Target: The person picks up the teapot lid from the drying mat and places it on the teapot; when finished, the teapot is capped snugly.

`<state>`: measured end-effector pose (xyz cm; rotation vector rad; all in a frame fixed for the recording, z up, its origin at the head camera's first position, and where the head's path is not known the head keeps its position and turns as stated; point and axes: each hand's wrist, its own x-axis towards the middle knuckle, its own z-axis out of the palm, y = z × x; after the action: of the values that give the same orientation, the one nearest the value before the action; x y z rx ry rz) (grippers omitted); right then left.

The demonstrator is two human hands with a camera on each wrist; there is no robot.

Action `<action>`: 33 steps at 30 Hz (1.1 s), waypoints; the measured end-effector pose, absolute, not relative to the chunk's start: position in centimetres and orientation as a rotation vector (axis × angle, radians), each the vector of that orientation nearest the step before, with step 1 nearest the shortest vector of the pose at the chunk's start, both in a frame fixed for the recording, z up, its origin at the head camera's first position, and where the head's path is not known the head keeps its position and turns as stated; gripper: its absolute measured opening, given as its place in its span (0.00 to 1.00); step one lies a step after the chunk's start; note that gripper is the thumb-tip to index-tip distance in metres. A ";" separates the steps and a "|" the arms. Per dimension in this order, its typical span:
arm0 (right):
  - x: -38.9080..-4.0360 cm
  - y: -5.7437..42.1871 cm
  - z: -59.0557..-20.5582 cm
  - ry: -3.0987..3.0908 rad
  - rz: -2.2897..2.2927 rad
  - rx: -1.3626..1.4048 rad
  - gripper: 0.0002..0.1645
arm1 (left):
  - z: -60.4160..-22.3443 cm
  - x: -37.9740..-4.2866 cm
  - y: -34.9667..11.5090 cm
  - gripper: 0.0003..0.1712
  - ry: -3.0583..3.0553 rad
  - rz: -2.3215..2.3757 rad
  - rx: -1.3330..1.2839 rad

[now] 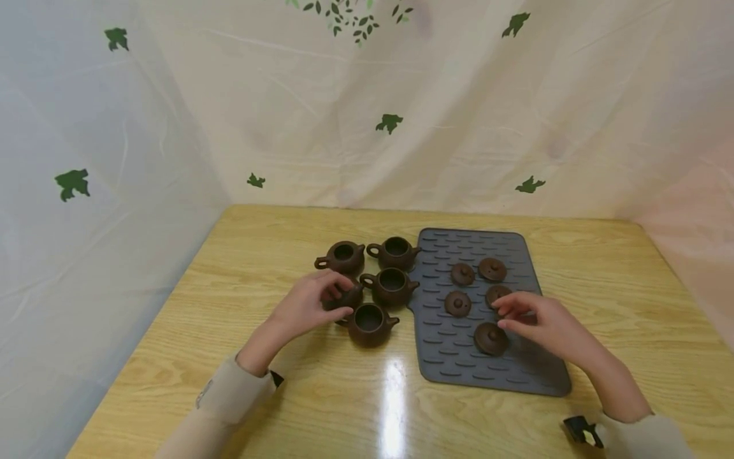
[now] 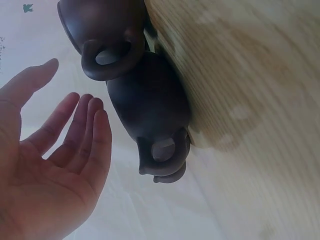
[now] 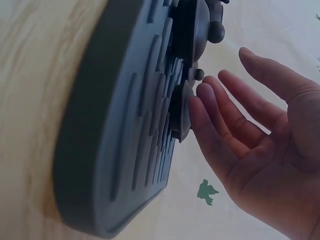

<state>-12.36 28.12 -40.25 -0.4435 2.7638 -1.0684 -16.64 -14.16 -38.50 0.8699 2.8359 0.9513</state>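
Five brown teapots [image 1: 369, 336] stand on the wood table [image 1: 332, 408] in the head view. Five lids [image 1: 489, 341] lie on a grey drying mat [image 1: 444, 380], knobs up, maybe so they are easy to pinch. The left hand [image 1: 306, 305] is over a teapot, the right hand [image 1: 547, 323] by a lid. The left wrist view shows that hand wide and empty near round handles [image 2: 102, 73]. In the right wrist view, that hand is wide and empty too; I can't tell if it touches a lid.

No readable text, brand, number or sign in any view. Small mark [image 1: 203, 393] on left sleeve cuff [image 1: 234, 390]: too small to make out.
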 end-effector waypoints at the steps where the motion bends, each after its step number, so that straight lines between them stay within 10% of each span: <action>1: -12.3 28.1 -40.3 2.748 -1.077 -0.445 0.19 | -38.5 -16.7 -14.2 0.19 2.818 0.962 0.877; 33: -12.1 28.0 -41.3 2.565 -1.148 -0.664 0.10 | -39.8 -16.2 -14.0 0.09 2.640 0.991 0.832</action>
<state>-12.13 28.00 -41.28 -0.6638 2.5652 -1.1479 -16.24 -14.03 -39.83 0.8324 2.6403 0.9913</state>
